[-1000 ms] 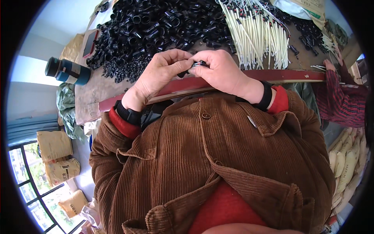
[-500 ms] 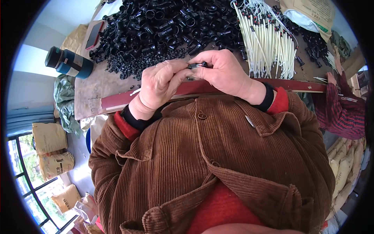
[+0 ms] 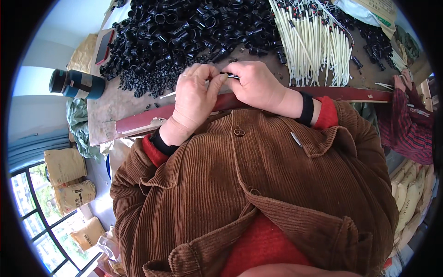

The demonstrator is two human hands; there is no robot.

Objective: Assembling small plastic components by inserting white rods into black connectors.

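In front of my chest, at the table's near edge, both hands meet fingertip to fingertip. My right hand (image 3: 258, 85) is closed in a pinch on a small black plastic part (image 3: 228, 74), mostly covered by the fingers. A thin pale strip (image 3: 234, 77) shows beside that part. My left hand (image 3: 196, 92) is closed too, its thumb and forefinger meeting the right fingertips. From behind the left hand a thin white tube (image 3: 168, 95) sticks out to the left; its other end is hidden.
Beyond my hands lie a heap of black plastic fittings (image 3: 184, 32) and smaller black pieces (image 3: 143, 78). White tubes with black ends (image 3: 318, 55) are piled at right. A dark teal flask (image 3: 83, 84) and a phone (image 3: 104, 47) sit left. Another person's hand (image 3: 400, 83) is far right.
My left hand has turned more upright and shifted right, the white tube end moving with it. The black part is now more covered by my fingers. The view has shifted slightly.
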